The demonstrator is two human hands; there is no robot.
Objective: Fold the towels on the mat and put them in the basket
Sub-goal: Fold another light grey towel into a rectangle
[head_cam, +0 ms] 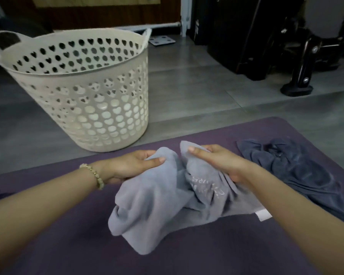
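A purple mat (68, 245) fills the bottom of the frame, and both forearms reach in over it from the lower corners. A crumpled light grey towel (157, 205) lies bunched on the mat at lower centre, with its near folds sagging onto the mat and its far edge lifted in the hands. A small white label (263, 215) sticks out from its right edge, and pale lettering shows on a fold near the middle, too blurred to read.

The left hand (131, 165) grips the towel's upper left part, thumb on top and fingers curled under the cloth. A beaded bracelet (93, 175) sits on that wrist. The right hand (216, 161) pinches the upper right part, thumb pressed flat along a raised corner and fingers tucked behind it. The two hands are close together, just above centre.

To the right of the right hand, a dark blue towel (298, 171) lies unfolded and rumpled on the mat, near the grey one.

Beyond the mat's far edge, a cream plastic basket (83, 108) with heart-shaped holes stands upright on the grey floor (187, 92) in the upper left of the frame. Nothing can be made out inside it.

Farther back, a flat white object (162, 40) lies on the floor at top centre, and dark furniture with a black footed stand (298, 84) fills the upper right.
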